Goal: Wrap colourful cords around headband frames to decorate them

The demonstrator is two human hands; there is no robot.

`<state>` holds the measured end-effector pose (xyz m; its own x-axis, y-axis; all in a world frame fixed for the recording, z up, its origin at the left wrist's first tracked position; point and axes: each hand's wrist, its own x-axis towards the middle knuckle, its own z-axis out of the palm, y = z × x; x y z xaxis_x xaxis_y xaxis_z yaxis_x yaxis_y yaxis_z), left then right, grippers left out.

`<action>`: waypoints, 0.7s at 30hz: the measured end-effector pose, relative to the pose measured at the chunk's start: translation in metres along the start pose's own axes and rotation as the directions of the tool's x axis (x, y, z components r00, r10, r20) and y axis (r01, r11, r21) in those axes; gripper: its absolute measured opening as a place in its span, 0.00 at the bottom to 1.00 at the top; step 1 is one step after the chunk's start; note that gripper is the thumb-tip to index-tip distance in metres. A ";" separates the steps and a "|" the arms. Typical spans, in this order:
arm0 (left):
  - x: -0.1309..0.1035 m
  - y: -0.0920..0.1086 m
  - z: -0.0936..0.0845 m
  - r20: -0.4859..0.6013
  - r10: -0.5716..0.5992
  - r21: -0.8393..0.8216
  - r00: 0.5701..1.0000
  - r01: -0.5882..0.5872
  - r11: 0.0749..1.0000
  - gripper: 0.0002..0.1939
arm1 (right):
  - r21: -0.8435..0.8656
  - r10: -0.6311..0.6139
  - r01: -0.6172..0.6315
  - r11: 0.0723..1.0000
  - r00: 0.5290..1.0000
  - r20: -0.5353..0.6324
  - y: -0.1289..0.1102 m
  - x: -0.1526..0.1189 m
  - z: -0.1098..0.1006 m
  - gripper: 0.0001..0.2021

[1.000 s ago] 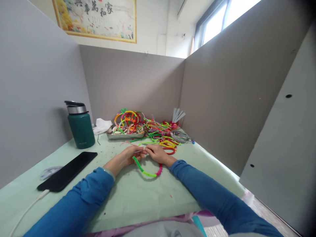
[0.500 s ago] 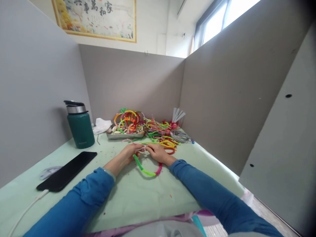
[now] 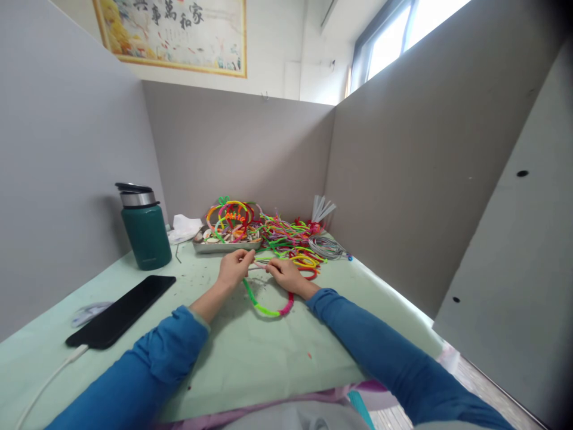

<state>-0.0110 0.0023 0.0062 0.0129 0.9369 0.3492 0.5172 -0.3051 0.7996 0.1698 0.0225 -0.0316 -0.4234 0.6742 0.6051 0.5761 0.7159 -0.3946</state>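
Observation:
A curved band (image 3: 267,312) wrapped in fuzzy green, yellow-green and magenta pipe cleaner hangs in a U between my hands, just above the table. My left hand (image 3: 234,268) is closed, thumb and fingertips pinched together at the band's left side. Between the two hands runs a short pale pink strand (image 3: 257,267), which looks like a pipe cleaner. My right hand (image 3: 285,276) is closed around the right side of the band, thumb pressed on the strand's end. Both ends of the band are hidden by my fingers.
Behind my hands stands a metal tray (image 3: 227,246) of small pieces with finished colourful hoops on it. Pipe cleaners (image 3: 289,232) and grey wire coils (image 3: 329,246) lie to its right. A green bottle (image 3: 147,233) and a black phone (image 3: 120,310) are at left. Grey partitions (image 3: 242,143) enclose the table.
My left hand has lifted slightly and turned, its fingers now pinched higher. The pink strand that stuck out past it on the left no longer shows there. My right hand has barely moved.

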 end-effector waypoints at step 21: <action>-0.004 -0.002 0.005 0.206 0.280 0.379 0.938 -0.340 0.860 0.14 | -0.014 -0.036 0.036 0.999 0.999 0.032 -0.002 -0.001 -0.002 0.12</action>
<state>-0.0078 -0.0003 0.0011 0.3331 0.8284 0.4503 0.7654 -0.5165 0.3839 0.1702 0.0197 -0.0302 -0.4660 0.6534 0.5966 0.5698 0.7374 -0.3627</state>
